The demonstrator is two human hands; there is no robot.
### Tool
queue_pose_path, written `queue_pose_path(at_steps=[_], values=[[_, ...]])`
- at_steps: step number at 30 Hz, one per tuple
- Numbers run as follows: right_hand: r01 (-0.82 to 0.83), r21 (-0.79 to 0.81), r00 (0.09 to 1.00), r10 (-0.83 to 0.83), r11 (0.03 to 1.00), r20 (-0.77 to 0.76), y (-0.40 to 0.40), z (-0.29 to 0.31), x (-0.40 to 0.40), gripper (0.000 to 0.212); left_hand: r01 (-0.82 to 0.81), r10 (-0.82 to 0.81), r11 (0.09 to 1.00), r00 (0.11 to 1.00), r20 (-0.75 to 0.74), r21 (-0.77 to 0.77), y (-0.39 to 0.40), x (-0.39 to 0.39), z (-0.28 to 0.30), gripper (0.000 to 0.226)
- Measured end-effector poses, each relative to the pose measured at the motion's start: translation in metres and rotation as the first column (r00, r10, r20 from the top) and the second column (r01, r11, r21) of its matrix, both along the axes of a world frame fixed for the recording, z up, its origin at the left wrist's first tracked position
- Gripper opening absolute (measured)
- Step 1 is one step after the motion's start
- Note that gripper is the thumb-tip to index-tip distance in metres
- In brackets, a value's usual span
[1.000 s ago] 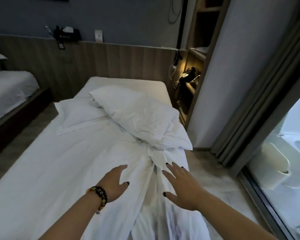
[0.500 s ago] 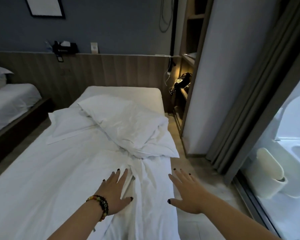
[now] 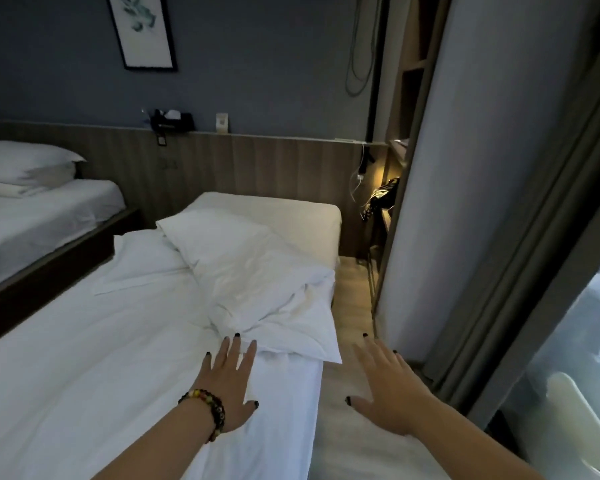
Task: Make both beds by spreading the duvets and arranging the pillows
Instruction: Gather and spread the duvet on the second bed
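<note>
Lying smooth, white duvet (image 3: 84, 375) (pillow (image 3: 257, 278) crumpled)

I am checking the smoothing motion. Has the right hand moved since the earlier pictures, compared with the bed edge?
Yes. The right hand has moved rightward: earlier it lay over the duvet, now it hangs open beyond the bed edge, above the floor.

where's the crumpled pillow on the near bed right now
In the head view the crumpled pillow lies diagonally across the near bed's right side, overlapping a flatter pillow, just beyond the left hand.

White duvet (image 3: 84, 375) spread flat on near bed, two rumpled pillows (image 3: 250, 271) atop
</note>
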State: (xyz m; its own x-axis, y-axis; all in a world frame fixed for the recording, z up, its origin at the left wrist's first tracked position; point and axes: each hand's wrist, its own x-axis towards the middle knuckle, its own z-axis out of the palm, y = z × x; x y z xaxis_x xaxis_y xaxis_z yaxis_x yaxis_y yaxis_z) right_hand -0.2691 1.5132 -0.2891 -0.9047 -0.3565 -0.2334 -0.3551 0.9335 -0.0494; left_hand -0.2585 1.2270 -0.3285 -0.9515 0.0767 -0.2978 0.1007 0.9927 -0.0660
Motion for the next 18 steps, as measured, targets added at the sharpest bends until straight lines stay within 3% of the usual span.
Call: queue_pose_path(at_steps=[6,11,18], values=[[-0.129,0.037,0.991,0.129,0.991,-0.019,0.061,0.027,-0.041,0.088,-0.104,0.102,0.994,0.994,0.048,0.039,0.073,-0.024,0.002,0.098],[-0.172,0.024,0.985,0.173,0.985,-0.001,0.069,0.035,-0.095,0.086,-0.150,0.150,0.989,0.988,-0.015,0.006,0.090,-0.062,0.001,0.093],[-0.250,0.010,0.965,0.248,0.968,0.079,0.043,-0.017,-0.197,0.090,-0.287,0.288,0.958,0.956,0.049,-0.028,0.064,-0.138,-0.046,0.093]])
